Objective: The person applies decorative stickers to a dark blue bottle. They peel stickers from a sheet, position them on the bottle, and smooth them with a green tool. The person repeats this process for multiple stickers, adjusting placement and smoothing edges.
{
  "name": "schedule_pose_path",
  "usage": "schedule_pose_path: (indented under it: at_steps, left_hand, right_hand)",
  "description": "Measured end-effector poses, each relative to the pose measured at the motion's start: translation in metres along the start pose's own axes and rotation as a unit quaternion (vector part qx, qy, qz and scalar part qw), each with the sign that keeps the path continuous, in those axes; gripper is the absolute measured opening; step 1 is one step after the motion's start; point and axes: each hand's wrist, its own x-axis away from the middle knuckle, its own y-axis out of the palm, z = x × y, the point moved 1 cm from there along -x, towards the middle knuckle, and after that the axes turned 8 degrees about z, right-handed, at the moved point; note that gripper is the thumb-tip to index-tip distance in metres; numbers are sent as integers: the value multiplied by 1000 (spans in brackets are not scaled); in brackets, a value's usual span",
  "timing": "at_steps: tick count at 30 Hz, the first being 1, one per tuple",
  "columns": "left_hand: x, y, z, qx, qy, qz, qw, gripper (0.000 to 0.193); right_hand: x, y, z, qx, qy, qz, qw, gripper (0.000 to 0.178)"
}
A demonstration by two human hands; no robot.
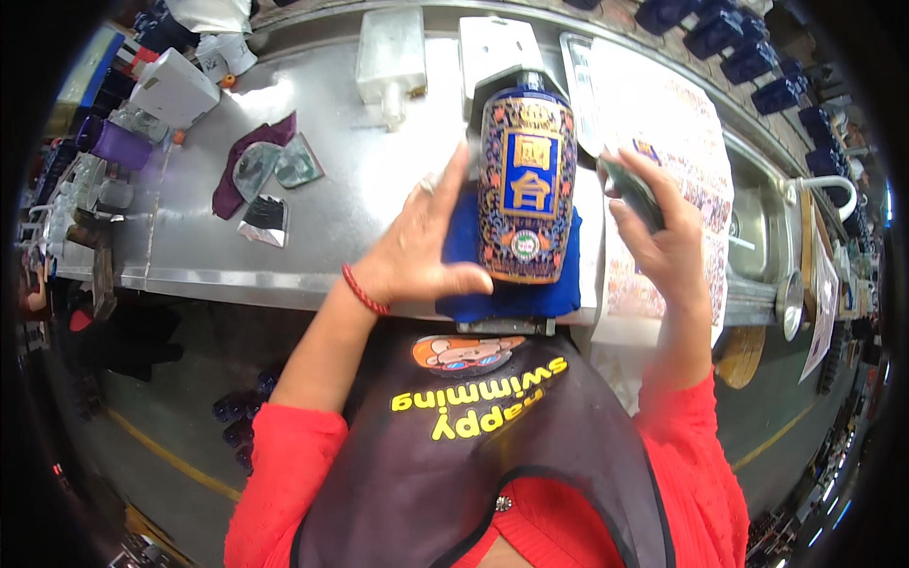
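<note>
A dark blue bottle (526,189) with a colourful floral pattern and gold-framed panels lies in front of me, its neck pointing away. Under it is a blue cloth (461,237), and a dark grey cradle (481,95) surrounds the neck end. My left hand (417,241) is spread beside the bottle's left side, thumb near its base, holding nothing; I cannot tell if it touches. To the right of the bottle, my right hand (668,222) grips a flat dark green scraper-like piece (632,194) between thumb and fingers, apart from the bottle.
Printed patterned sheets (677,123) lie on the right, before a sink (748,232). On the metal table (327,204) at left are a purple cloth (227,189), flat greenish pieces (299,163) and a black-and-silver piece (266,222). A clear container (391,57) stands behind.
</note>
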Motion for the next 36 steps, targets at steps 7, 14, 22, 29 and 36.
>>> schedule_pose_path:
  at_steps: [7,14,22,29,36]
  left_hand:
    - [8,17,24,-125,45,99,986,135]
    - [8,3,48,-193,95,158,964,124]
    - [9,17,59,-199,61,136,968,90]
    - [12,21,60,-196,67,155,966,85]
    - [20,18,56,-104,22,149,983,96]
  right_hand:
    - [-73,21,-57,138,-250,42,957,25]
    - [-40,12,-69,-36,-199,-82,976,31]
    - [4,25,-22,-89,34,70,993,14]
    - [4,27,-22,-106,46,88,989,13]
    - [-4,25,-51,27,-253,-65,965,43]
